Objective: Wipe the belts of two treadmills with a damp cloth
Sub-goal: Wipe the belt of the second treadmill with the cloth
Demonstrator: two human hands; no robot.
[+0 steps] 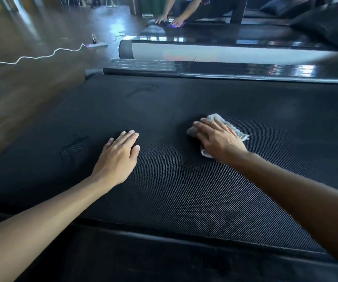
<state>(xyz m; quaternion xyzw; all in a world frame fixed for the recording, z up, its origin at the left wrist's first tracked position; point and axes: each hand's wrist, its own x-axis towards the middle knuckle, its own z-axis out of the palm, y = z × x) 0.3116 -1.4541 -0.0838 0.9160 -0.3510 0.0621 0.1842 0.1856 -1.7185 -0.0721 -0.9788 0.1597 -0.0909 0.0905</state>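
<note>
A black textured treadmill belt (184, 190) fills most of the view. My right hand (219, 139) lies flat on a pale grey cloth (223, 123) and presses it onto the belt right of centre; the cloth pokes out past the fingers and under the wrist. My left hand (119, 153) rests flat on the belt, fingers straight, a little to the left of the cloth and apart from it. A second treadmill (225, 36) lies beyond, parallel to this one.
A glossy black side rail (245, 72) borders the belt's far edge, and a dark rail (164, 251) the near edge. Another person (176, 21) wipes the far treadmill with a purple cloth. A white power strip (97, 45) and its cord lie on the brown floor at left.
</note>
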